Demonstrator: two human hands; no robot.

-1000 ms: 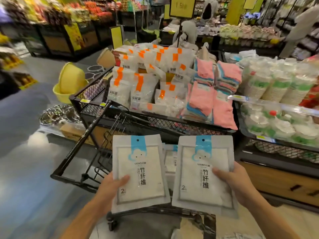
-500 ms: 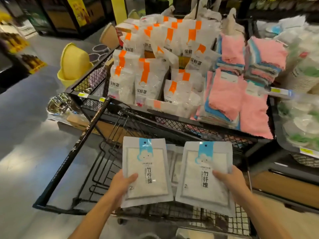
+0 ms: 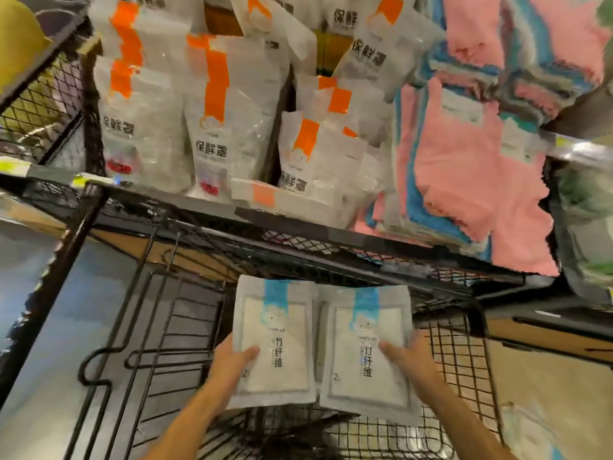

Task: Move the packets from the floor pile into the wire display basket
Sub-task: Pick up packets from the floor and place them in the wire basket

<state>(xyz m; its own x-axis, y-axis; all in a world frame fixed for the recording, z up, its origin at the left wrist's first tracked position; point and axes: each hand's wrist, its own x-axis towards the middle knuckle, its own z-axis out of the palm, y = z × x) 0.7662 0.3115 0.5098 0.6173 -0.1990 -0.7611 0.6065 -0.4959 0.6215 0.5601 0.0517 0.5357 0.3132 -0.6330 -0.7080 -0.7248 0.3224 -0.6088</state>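
Down in the head view, 2 white packets with blue tops sit side by side low in the frame, each held by 1 hand over the black wire display basket (image 3: 457,346). The left hand (image 3: 229,363) grips the left packet (image 3: 275,340) at its lower left edge, thumb curled across the front face and the other fingers hidden behind it. The right hand (image 3: 414,360) grips the right packet (image 3: 365,346) at its right edge, thumb laid over the front, remaining fingers out of sight behind. The 2 packets nearly touch along their inner edges and stand roughly upright, tilted slightly back, with a further pale packet edge just visible between them. Above, the upper mesh shelf (image 3: 331,240) carries white bags with orange stripes (image 3: 215,111) on the left and a stack of pink and blue cloths (image 3: 464,167) on the right. A yellow tub (image 3: 20,38) shows at the top left corner, beyond the mesh side panel.
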